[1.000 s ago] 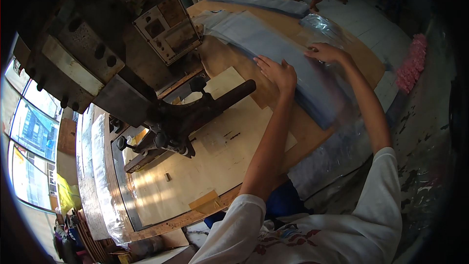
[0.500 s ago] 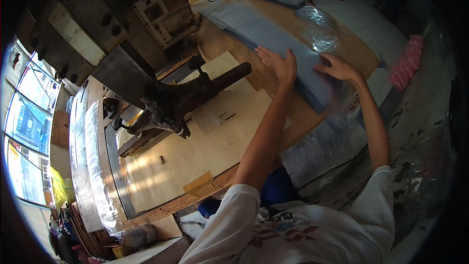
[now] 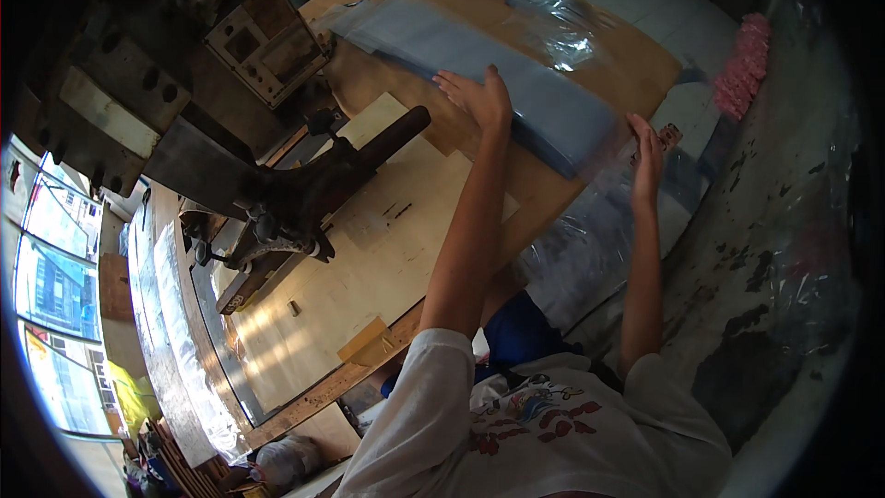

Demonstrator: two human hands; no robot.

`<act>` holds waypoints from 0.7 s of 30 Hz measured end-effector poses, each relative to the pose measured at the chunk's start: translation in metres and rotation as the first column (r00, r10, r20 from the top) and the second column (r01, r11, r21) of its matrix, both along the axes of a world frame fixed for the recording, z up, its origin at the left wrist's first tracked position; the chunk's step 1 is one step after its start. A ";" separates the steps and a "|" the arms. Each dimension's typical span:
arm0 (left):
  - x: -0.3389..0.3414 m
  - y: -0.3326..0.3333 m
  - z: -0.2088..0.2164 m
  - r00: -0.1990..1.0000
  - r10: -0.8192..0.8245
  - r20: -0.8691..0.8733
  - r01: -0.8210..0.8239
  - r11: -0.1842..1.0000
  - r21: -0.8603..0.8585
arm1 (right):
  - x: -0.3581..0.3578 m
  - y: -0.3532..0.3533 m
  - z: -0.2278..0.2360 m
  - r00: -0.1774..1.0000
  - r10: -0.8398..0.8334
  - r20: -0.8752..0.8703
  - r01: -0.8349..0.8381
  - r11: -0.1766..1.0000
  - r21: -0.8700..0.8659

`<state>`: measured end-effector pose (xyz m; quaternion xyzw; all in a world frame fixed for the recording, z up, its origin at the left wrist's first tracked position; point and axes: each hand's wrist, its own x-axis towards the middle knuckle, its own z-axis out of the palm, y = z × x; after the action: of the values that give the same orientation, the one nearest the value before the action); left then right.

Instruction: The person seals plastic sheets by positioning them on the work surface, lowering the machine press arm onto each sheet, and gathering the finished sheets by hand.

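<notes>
Loose wht tee [image 3: 595,470], short slvs: L sleeve [image 3: 429,383] at approx 6 o'clock, R sleeve [image 3: 659,392] nr 4. Chest print [image 3: 535,410] at abt 5: red leaf-like blobs, dk outlines, bit of blue. Blue bottoms [image 3: 530,332] at 12 o'clock from print. L hand [image 3: 481,100], R hand [image 3: 647,161] & forearms bare.

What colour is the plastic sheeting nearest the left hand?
The plastic sheeting is greyish blue; it shows best in the head view.
</notes>
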<state>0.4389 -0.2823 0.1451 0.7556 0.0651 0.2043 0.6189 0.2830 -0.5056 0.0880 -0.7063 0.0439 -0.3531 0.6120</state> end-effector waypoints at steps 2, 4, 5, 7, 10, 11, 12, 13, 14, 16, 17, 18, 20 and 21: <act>-0.003 0.001 0.004 1.000 -0.004 0.012 0.006 0.990 -0.141 | -0.007 0.033 -0.002 0.991 -0.051 0.127 0.037 0.993 0.113; -0.009 -0.004 0.000 0.999 -0.022 0.025 0.026 0.987 -0.158 | -0.004 0.057 0.008 0.984 -0.173 0.042 0.166 0.978 0.127; -0.007 0.000 0.000 0.998 -0.019 0.052 0.028 0.983 -0.180 | 0.001 0.061 0.009 0.985 -0.164 0.052 0.156 0.979 0.133; -0.005 0.002 0.000 0.998 -0.029 0.050 0.033 0.996 -0.080 | 0.012 0.069 0.012 0.963 -0.266 0.032 0.267 0.961 -0.071; -0.010 0.007 -0.006 0.999 -0.038 0.006 0.038 0.999 0.013 | 0.009 0.080 0.024 0.963 -0.267 -0.017 0.268 0.961 0.064; -0.011 0.006 -0.003 0.999 -0.045 -0.013 0.045 0.999 -0.002 | 0.013 0.074 0.020 0.963 -0.268 -0.005 0.268 0.961 0.064; -0.013 0.002 -0.001 0.999 -0.048 -0.010 0.048 0.999 -0.007 | 0.013 0.062 0.014 0.958 -0.283 0.041 0.274 0.951 0.145; -0.015 -0.003 0.001 0.999 -0.043 -0.005 0.043 0.998 -0.037 | 0.015 0.052 0.006 0.950 -0.301 0.085 0.276 0.934 0.226; -0.018 -0.005 0.000 0.999 -0.034 -0.011 0.033 0.997 -0.063 | 0.015 0.059 0.014 0.939 -0.337 0.071 0.310 0.918 0.249; -0.016 -0.002 0.001 1.000 -0.023 -0.012 0.022 0.997 -0.079 | 0.019 0.073 0.025 0.943 -0.327 0.056 0.312 0.931 0.190; -0.015 -0.003 0.000 1.000 -0.019 -0.012 0.018 0.995 -0.096 | 0.020 0.075 0.028 0.945 -0.326 0.042 0.318 0.939 0.131; -0.013 -0.003 -0.001 0.999 -0.022 -0.023 0.020 0.995 -0.096 | 0.024 0.075 0.029 0.944 -0.328 0.032 0.322 0.938 0.127; -0.007 -0.002 -0.003 0.999 -0.019 0.026 0.020 0.997 -0.069 | 0.032 0.075 0.030 0.956 -0.290 0.040 0.283 0.951 0.127; -0.005 0.000 -0.005 1.000 -0.017 0.022 0.018 0.997 -0.069 | 0.030 0.073 0.027 0.957 -0.288 0.037 0.282 0.951 0.125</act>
<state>0.4335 -0.2823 0.1398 0.7319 0.0588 0.2046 0.6473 0.3133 -0.4323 0.1149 -0.6449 0.1494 -0.4537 0.5965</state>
